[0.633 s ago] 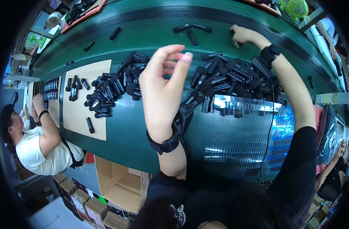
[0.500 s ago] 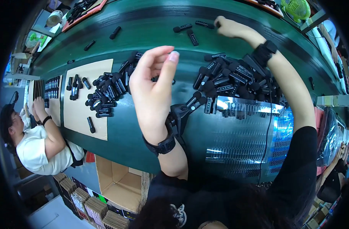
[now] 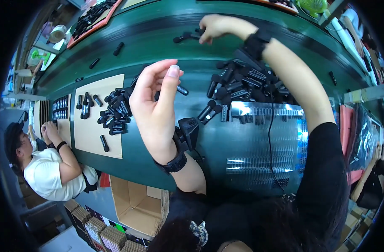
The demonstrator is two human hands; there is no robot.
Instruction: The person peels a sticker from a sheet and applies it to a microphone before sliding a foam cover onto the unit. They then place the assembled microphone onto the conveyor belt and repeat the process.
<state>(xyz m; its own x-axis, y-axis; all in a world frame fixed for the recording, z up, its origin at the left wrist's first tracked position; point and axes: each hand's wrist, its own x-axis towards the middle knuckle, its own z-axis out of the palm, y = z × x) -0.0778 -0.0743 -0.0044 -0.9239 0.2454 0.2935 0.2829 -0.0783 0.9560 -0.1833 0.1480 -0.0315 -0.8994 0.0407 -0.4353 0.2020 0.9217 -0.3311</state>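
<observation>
My right hand [image 3: 215,27] reaches over the far side of the green table [image 3: 158,170]. Its thumb and fingers close around small black microphones [image 3: 187,38] with round foam tips; motion blurs them. My left hand [image 3: 153,98] is raised over the middle, fingers loosely curled and thumb apart, with nothing visible in it. Behind its thumb lies one microphone [image 3: 182,90]. A heap of microphones [image 3: 246,80] sits under my right forearm. Another pile [image 3: 116,109] lies left of my left hand, partly on a tan cardboard sheet [image 3: 101,145].
Clear ridged plastic strips [image 3: 259,159] lie at the right front, crossed by a black cable [image 3: 271,145]. A boxy black device [image 3: 188,133] is on my left wrist. An open cardboard box [image 3: 137,208] stands below the table edge. Another person [image 3: 53,168] works at left.
My right hand has swept left along the far side, and the microphones there have shifted or gone under it. The left hand stays raised in much the same pose. The whole view has shifted slightly.
</observation>
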